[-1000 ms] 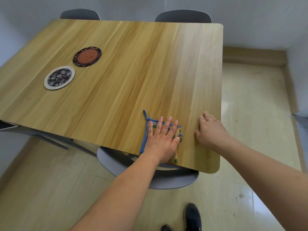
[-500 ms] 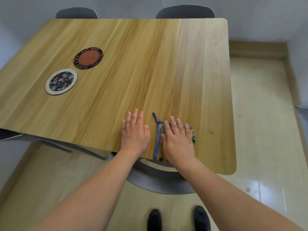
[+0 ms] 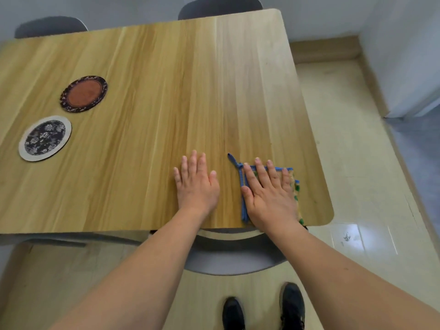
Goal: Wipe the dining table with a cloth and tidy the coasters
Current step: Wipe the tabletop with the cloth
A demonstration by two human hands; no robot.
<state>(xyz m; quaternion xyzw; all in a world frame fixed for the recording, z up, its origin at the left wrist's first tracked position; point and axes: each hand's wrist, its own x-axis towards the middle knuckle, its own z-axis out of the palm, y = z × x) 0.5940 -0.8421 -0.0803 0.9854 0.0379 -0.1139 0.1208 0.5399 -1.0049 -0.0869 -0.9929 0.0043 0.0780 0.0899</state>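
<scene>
A blue-edged cloth (image 3: 243, 186) lies flat near the front right corner of the wooden dining table (image 3: 166, 91). My right hand (image 3: 269, 196) presses on it with straight fingers and hides most of it. My left hand (image 3: 196, 184) rests flat on the bare wood just left of the cloth, not touching it. Two round coasters lie at the left of the table: a rust-brown one with a dark rim (image 3: 83, 93) and, nearer to me, a dark floral one with a pale rim (image 3: 45, 138). They lie apart from each other.
A grey chair seat (image 3: 233, 258) is tucked under the table's front edge between my arms. Two more grey chair backs (image 3: 220, 5) (image 3: 50, 27) stand at the far side. Pale tiled floor (image 3: 357, 163) runs along the table's right edge. My shoes (image 3: 291, 306) are below.
One second ago my left hand pressed the cloth; my right hand took it over and my left moved onto the wood beside it. Since then both hands lie the same.
</scene>
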